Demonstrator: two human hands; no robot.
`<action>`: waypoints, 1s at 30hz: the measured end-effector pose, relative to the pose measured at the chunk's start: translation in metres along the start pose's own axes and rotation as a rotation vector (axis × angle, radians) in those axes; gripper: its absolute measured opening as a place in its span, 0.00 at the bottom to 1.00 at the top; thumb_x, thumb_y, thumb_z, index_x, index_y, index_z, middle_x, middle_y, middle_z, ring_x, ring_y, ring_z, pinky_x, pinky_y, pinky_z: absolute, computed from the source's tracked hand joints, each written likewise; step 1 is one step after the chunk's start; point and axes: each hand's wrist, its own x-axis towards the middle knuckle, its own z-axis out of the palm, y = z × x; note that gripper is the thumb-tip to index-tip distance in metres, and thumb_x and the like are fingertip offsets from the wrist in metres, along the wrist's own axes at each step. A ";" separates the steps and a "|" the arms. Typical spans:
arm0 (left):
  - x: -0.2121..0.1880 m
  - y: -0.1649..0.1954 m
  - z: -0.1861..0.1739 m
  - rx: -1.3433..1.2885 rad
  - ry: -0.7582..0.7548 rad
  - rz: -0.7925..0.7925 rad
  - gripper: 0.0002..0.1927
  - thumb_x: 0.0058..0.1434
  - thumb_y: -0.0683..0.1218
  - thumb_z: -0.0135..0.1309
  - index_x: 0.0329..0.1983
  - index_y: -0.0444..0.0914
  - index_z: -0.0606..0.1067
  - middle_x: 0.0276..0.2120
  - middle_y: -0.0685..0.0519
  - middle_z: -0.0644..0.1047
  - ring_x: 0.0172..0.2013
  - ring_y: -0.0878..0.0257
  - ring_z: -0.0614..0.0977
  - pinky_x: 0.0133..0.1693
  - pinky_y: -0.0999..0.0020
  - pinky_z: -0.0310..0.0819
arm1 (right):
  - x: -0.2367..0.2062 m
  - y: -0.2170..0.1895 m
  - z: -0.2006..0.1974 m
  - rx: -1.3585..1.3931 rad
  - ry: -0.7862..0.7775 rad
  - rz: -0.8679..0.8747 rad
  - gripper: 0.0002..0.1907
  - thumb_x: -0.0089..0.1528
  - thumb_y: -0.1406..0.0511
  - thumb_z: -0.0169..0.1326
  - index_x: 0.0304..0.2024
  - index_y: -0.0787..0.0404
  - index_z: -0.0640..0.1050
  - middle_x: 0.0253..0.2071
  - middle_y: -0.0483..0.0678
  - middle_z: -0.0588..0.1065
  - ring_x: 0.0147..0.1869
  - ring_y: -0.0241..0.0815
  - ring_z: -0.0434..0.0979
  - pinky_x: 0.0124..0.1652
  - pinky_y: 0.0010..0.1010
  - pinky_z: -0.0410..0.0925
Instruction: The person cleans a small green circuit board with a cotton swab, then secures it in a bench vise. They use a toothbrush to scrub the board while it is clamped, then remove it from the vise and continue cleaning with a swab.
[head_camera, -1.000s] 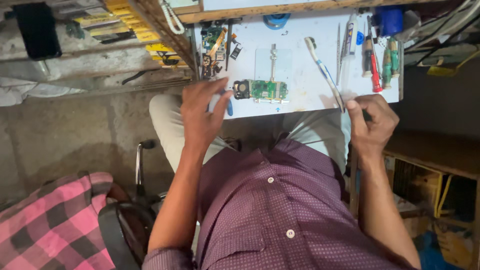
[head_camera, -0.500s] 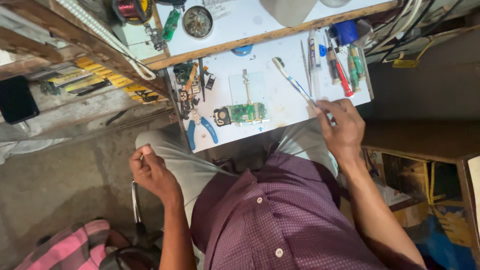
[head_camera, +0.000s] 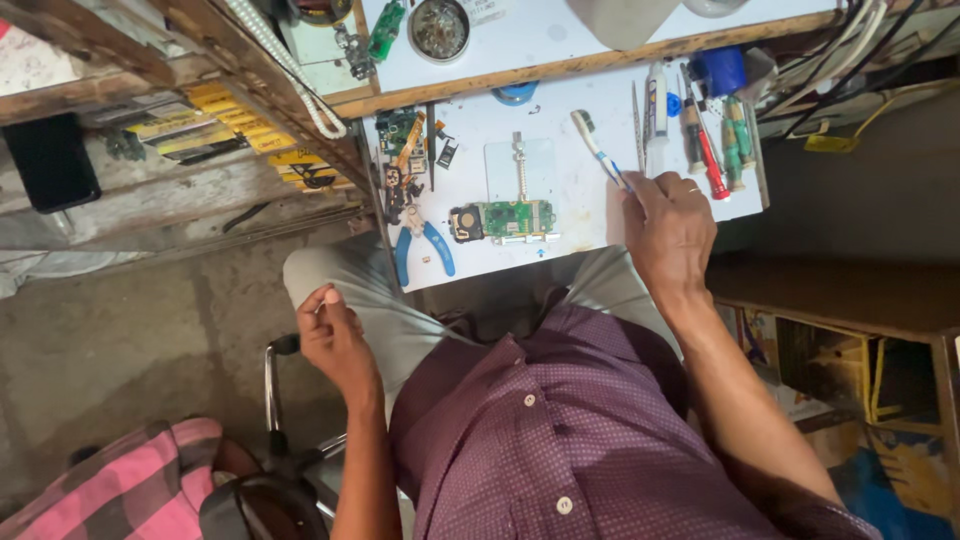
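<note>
fingers (head_camera: 640, 195) of the right hand (head_camera: 668, 232) are closing around the handle of a toothbrush (head_camera: 597, 148), its head lying out across the white bench (head_camera: 580, 205). the left hand (head_camera: 335, 340) is hanging off the bench beside the knee, fingers curled together, holding nothing that can be made out. a green circuit board (head_camera: 505, 220) is sitting near the bench's front edge, well left of the toothbrush, with blue-handled pliers (head_camera: 425, 245) lying just beyond it.

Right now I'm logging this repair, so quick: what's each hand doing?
Left hand: loosely curled over the thigh, off the bench; whether it holds anything cannot be told.
Right hand: closed on the toothbrush.
</note>
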 end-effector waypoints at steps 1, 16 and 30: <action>0.000 -0.002 0.001 -0.011 -0.006 -0.025 0.09 0.73 0.46 0.54 0.50 0.35 0.74 0.25 0.62 0.68 0.24 0.75 0.65 0.27 0.78 0.56 | 0.001 -0.001 0.001 -0.006 -0.010 -0.013 0.15 0.61 0.71 0.63 0.51 0.62 0.83 0.35 0.53 0.74 0.39 0.55 0.74 0.38 0.46 0.67; -0.003 -0.007 -0.002 0.068 -0.017 0.057 0.08 0.74 0.45 0.53 0.49 0.35 0.74 0.25 0.60 0.69 0.24 0.75 0.67 0.26 0.78 0.59 | 0.042 0.037 0.012 0.046 0.112 -0.018 0.15 0.66 0.71 0.62 0.55 0.69 0.78 0.46 0.63 0.73 0.48 0.63 0.75 0.45 0.48 0.69; -0.020 0.054 0.033 0.399 -0.281 0.382 0.08 0.67 0.41 0.60 0.48 0.34 0.79 0.31 0.53 0.77 0.30 0.69 0.75 0.34 0.74 0.70 | 0.036 0.066 0.021 0.287 0.159 -0.001 0.14 0.68 0.77 0.61 0.56 0.71 0.80 0.43 0.57 0.78 0.40 0.44 0.79 0.39 0.33 0.71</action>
